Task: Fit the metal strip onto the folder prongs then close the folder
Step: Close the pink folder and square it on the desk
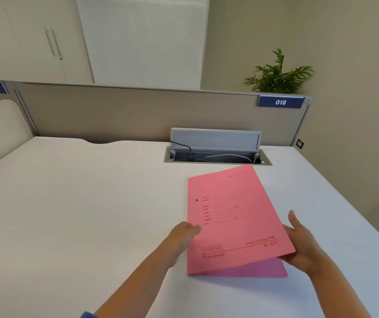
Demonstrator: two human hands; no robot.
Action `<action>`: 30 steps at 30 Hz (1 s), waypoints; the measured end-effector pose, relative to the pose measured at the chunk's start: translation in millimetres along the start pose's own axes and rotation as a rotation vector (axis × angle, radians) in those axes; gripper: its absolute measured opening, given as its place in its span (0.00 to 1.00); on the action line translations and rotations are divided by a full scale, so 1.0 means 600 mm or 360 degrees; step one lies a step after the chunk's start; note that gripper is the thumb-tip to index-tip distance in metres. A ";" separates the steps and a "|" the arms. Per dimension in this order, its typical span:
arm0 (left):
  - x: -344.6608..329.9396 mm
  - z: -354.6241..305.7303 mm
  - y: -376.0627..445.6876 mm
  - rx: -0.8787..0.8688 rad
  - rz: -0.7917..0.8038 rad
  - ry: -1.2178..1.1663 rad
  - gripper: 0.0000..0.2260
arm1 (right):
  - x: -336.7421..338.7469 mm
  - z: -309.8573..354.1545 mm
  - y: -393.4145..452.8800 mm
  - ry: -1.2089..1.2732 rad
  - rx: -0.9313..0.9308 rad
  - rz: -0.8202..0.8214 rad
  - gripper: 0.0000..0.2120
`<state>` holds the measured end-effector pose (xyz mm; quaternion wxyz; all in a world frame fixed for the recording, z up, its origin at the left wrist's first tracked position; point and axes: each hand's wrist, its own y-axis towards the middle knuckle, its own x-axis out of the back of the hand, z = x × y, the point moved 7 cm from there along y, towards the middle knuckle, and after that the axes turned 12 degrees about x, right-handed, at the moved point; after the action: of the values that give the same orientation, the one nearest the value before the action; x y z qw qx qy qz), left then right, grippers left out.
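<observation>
A pink card folder (232,216) lies on the white desk (80,203), right of centre, spine on the left. Its printed front cover is tilted, raised along the right edge, so the back cover shows beneath at the near right corner. My right hand (301,242) holds that raised right edge, thumb up. My left hand (184,235) rests at the folder's left edge near the spine, fingers curled against it. The metal strip and the prongs are hidden under the cover.
An open cable hatch (216,148) with wires sits in the desk just behind the folder. A grey partition (138,113) with a blue "018" label (280,102) closes the far edge. A potted plant (278,74) stands behind it. The desk's right edge runs near my right hand.
</observation>
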<state>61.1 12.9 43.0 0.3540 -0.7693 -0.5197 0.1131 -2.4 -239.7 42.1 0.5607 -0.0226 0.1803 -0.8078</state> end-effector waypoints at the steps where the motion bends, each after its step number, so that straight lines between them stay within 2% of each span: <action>1: -0.001 0.007 0.007 0.0039 -0.0035 0.0000 0.10 | 0.012 -0.005 -0.001 -0.0096 -0.0014 -0.0013 0.35; 6: -0.007 0.042 0.041 0.0240 -0.0172 0.0064 0.22 | 0.054 -0.035 0.011 -0.1043 0.0034 -0.0237 0.17; 11: -0.021 0.044 0.063 0.0267 -0.0103 -0.0131 0.09 | 0.071 -0.081 0.040 -0.1624 -0.0104 -0.0263 0.12; 13: -0.017 0.047 0.070 0.0265 -0.0124 -0.0189 0.06 | 0.068 -0.088 0.046 -0.1669 -0.0109 -0.0279 0.14; 16: -0.005 0.057 0.075 0.0303 -0.0148 -0.0310 0.08 | 0.059 -0.085 0.040 -0.1679 -0.0109 -0.0306 0.16; 20: 0.014 0.076 0.081 0.0311 -0.0170 -0.0328 0.11 | 0.062 -0.093 0.036 -0.1439 -0.0091 -0.0326 0.16; 25: 0.034 0.085 0.084 0.0249 -0.0153 -0.0248 0.12 | 0.062 -0.104 0.030 -0.1241 -0.0130 -0.0288 0.12; 30: 0.075 0.076 0.085 0.0196 -0.0199 -0.0363 0.12 | 0.027 -0.081 0.035 -0.1197 -0.0044 -0.0244 0.11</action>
<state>92.6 61.0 -15.2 0.3456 -0.6945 -0.5954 0.2091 -1.3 -248.1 -12.9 0.5251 -0.3385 -0.0293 -0.7803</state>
